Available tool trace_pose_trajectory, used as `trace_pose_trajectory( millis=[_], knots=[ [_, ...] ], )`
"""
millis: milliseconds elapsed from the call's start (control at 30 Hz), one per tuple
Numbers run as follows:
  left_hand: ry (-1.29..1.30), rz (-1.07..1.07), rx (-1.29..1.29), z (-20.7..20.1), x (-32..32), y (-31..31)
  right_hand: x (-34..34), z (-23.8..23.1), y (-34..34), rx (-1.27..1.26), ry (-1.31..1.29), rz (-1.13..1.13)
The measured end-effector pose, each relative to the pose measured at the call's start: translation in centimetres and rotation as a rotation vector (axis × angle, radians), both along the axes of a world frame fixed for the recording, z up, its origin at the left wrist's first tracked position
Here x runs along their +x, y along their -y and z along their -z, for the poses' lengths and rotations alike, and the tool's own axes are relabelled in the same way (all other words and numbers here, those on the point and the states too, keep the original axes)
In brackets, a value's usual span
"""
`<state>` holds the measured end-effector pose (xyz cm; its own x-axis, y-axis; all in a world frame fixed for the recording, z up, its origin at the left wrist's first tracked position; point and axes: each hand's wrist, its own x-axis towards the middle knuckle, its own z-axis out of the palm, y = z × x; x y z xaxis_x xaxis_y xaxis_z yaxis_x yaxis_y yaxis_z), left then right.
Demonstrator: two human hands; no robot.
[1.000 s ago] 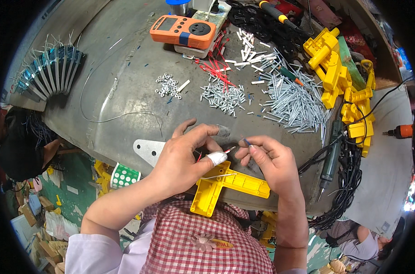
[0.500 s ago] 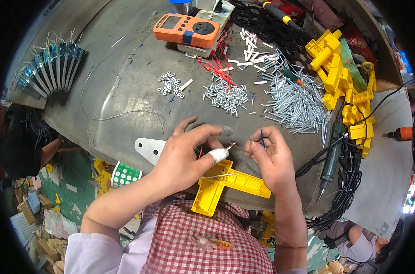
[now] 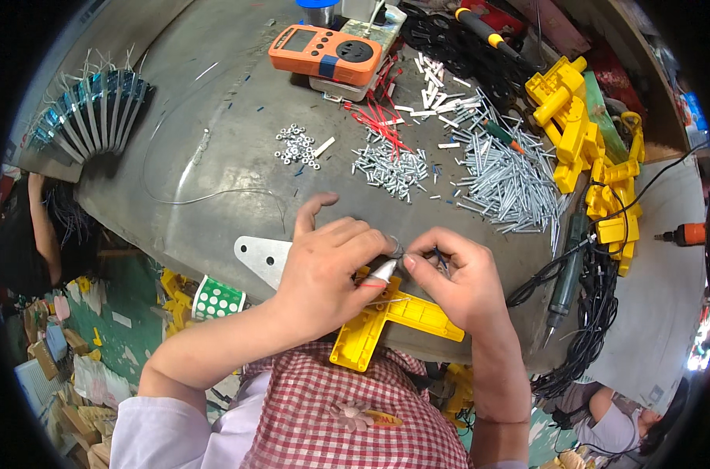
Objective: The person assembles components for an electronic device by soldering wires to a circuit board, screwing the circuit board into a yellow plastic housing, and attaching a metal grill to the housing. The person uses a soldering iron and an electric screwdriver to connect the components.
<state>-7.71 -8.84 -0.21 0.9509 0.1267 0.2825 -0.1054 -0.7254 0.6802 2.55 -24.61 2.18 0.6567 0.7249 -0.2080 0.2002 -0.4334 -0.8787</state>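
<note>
Above a yellow plastic housing [image 3: 359, 341], my two hands have their fingertips almost touching. My left hand [image 3: 320, 262] pinches a red wire [image 3: 373, 285] between thumb and fingers. White wrapping covers that thumb's tip, and the index finger sticks out to the side. My right hand [image 3: 460, 281] is closed in a pinch on a thin wire, with a dark blue piece [image 3: 442, 258] among its fingers. The exact point where the wires meet is hidden by fingertips. The T-shaped housing lies open side up at the table edge, a pale wire [image 3: 390, 302] across it.
A flat metal plate [image 3: 253, 256] lies left of my hands. Beyond are nuts [image 3: 296, 147], short screws [image 3: 391, 172], long screws [image 3: 499, 184], red wires [image 3: 378, 125] and an orange meter [image 3: 323, 55]. Yellow housings [image 3: 574, 125] and a corded screwdriver [image 3: 567, 273] are at right.
My right hand has moved left, bringing its fingertips up to my left hand's. The blue piece, upright before, is now mostly tucked between the fingers. The view has shifted slightly.
</note>
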Motion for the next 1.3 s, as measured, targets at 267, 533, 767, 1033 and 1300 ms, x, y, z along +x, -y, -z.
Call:
trace_pose_trajectory(
  millis=[267, 533, 767, 1033, 1300],
  knots=[
    [0.101, -0.044, -0.262, 1.2, -0.4, 1.0, -0.3, 1.6, -0.1, 0.135, -0.144, 0.070],
    [-0.080, -0.068, -0.552, 1.4, -0.5, 1.3, -1.0, 1.2, -0.4, 0.105, -0.053, 0.109],
    [0.363, 0.115, -0.042, 1.7, -0.3, 1.0, 0.5, 3.0, 0.5, 0.276, -0.865, -0.002],
    [0.088, -0.025, -0.242, 0.6, 0.9, 0.3, -1.4, 0.7, 0.4, 0.041, 0.593, -0.034],
    [-0.335, 0.188, -0.713, -0.6, 1.4, -1.4, -0.1, 0.5, 0.7, 0.025, 0.374, -0.176]
  ],
)
